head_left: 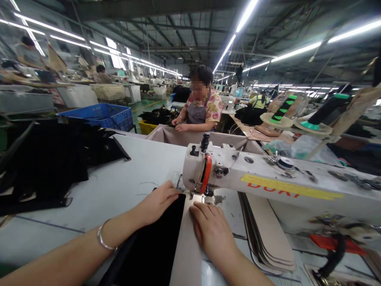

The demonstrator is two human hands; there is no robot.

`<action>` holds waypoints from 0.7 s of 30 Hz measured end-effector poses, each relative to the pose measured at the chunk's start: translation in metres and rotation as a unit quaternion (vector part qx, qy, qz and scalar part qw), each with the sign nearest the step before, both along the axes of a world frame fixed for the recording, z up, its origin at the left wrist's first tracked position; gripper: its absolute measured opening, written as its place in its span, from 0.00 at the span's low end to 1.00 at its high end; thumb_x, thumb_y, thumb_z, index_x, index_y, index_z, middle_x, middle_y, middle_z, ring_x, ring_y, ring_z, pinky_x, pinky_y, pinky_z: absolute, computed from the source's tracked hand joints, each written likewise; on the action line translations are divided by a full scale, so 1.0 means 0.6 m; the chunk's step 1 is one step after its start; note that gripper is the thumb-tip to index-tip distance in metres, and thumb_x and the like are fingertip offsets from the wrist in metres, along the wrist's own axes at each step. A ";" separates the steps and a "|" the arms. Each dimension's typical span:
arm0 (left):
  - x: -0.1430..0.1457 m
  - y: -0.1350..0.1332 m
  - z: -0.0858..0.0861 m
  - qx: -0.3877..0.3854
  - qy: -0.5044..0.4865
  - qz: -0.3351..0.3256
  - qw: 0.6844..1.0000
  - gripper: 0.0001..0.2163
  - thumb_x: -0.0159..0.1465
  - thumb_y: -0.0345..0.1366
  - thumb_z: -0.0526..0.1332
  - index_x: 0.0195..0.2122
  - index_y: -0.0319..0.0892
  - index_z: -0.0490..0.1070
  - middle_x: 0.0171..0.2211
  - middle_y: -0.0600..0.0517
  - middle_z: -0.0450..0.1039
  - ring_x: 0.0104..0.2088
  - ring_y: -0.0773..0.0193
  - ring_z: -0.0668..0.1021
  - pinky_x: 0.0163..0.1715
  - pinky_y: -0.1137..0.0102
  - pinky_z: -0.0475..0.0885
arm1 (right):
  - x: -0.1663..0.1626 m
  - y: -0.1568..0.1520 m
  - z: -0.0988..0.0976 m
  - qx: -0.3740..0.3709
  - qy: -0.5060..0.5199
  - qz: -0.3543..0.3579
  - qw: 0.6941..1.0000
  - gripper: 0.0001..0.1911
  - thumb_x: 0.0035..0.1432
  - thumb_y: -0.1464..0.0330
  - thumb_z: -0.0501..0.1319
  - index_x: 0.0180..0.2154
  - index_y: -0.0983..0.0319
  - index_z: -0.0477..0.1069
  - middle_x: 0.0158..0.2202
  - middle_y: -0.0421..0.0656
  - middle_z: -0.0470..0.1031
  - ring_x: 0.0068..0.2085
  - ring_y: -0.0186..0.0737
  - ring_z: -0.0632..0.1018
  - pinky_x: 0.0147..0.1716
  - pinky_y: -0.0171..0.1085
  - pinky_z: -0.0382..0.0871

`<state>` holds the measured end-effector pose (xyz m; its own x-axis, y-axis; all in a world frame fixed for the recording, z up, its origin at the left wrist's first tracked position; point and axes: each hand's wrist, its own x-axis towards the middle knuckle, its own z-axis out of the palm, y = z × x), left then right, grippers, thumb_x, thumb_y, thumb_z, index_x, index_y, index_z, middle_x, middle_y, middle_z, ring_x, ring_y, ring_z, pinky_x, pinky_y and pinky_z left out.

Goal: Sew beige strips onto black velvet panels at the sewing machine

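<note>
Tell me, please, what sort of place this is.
Most likely a sewing factory floor, for garments or similar. The left hand presses black fabric at an industrial sewing machine, thread cones stand to the right, and another worker sits at a table beyond, under long strip lights.

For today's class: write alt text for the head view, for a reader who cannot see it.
The left hand rests on a black fabric piece and the right hand on a pale piece beside it, at a white sewing machine. Tan cut pieces are stacked at right, dark fabric is piled at left, and another person sits working beyond the table.
</note>
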<state>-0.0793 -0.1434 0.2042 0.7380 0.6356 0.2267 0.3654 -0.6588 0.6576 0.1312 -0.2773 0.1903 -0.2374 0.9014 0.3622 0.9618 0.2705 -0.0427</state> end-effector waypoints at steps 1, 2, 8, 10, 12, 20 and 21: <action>0.017 -0.004 -0.002 -0.007 0.005 0.011 1.000 0.12 0.70 0.34 0.52 0.47 0.46 0.75 0.42 0.49 0.72 0.45 0.58 0.75 0.49 0.65 0.68 | 0.000 0.000 -0.001 -0.001 0.000 -0.005 1.000 0.21 0.66 0.73 0.56 0.59 0.60 0.65 0.55 0.47 0.73 0.49 0.49 0.72 0.49 0.49 0.65; 0.032 -0.006 -0.003 -0.014 0.009 0.026 1.000 0.10 0.67 0.33 0.55 0.44 0.44 0.75 0.40 0.50 0.73 0.43 0.58 0.76 0.47 0.65 0.69 | 0.001 0.000 -0.002 -0.003 -0.002 -0.008 1.000 0.22 0.66 0.72 0.55 0.61 0.62 0.63 0.54 0.48 0.74 0.49 0.49 0.72 0.48 0.48 0.65; 0.078 0.002 0.000 -0.030 0.040 0.044 0.998 0.05 0.60 0.30 0.59 0.32 0.41 0.75 0.32 0.50 0.77 0.35 0.59 0.78 0.35 0.69 0.70 | 0.002 0.003 -0.003 -0.005 -0.027 -0.012 1.000 0.26 0.66 0.72 0.55 0.64 0.61 0.59 0.52 0.49 0.73 0.46 0.49 0.71 0.46 0.48 0.65; 0.081 0.005 0.007 -0.031 0.044 0.047 0.997 0.06 0.60 0.30 0.59 0.33 0.41 0.76 0.32 0.50 0.78 0.34 0.58 0.78 0.35 0.69 0.70 | 0.001 0.004 -0.002 -0.001 -0.027 -0.015 1.000 0.25 0.66 0.72 0.55 0.64 0.62 0.60 0.52 0.50 0.74 0.45 0.49 0.71 0.45 0.48 0.65; 0.083 0.004 0.014 -0.027 0.040 0.048 0.998 0.07 0.59 0.29 0.59 0.34 0.40 0.76 0.32 0.49 0.78 0.33 0.58 0.78 0.35 0.68 0.70 | 0.001 0.003 -0.001 0.003 -0.027 -0.014 1.000 0.24 0.66 0.72 0.55 0.63 0.63 0.62 0.52 0.50 0.73 0.45 0.49 0.71 0.45 0.48 0.65; 0.091 -0.001 0.011 -0.011 0.031 0.064 0.997 0.06 0.59 0.27 0.59 0.32 0.40 0.75 0.31 0.49 0.78 0.33 0.58 0.79 0.34 0.69 0.70 | 0.001 0.002 0.002 -0.012 -0.041 -0.013 0.999 0.26 0.66 0.73 0.54 0.64 0.64 0.60 0.53 0.51 0.73 0.45 0.51 0.71 0.44 0.49 0.66; 0.092 0.000 0.008 -0.005 0.031 0.067 0.997 0.06 0.60 0.27 0.59 0.33 0.40 0.75 0.32 0.48 0.78 0.34 0.58 0.79 0.35 0.69 0.70 | 0.001 0.002 0.003 -0.012 -0.037 -0.014 0.999 0.26 0.66 0.73 0.54 0.64 0.65 0.60 0.53 0.51 0.73 0.46 0.51 0.71 0.45 0.49 0.66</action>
